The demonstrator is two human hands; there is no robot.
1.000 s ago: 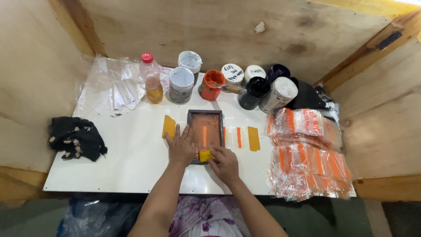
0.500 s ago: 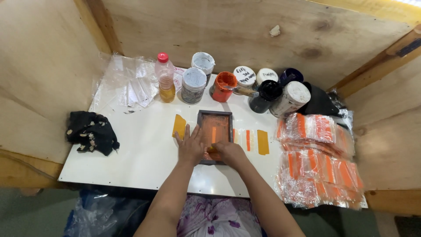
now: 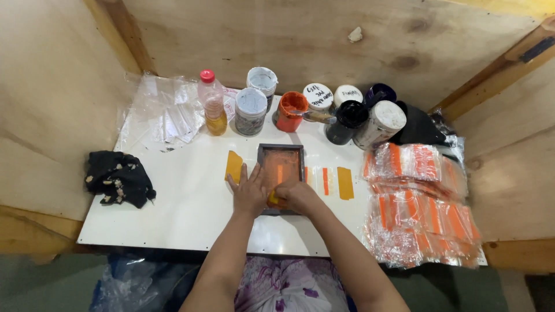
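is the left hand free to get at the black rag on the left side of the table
Probably yes, once it lifts. The left hand lies flat on the edge of the small print frame, while the black rag sits on its side with only bare white table between them and nothing standing in the way.

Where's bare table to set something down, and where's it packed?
Free: the white table between the black rag and the left hand, and the near edge strip left of the forearms. Crowded: the jar row along the back, clear bags back left, and stacked orange-striped bags filling the right side.
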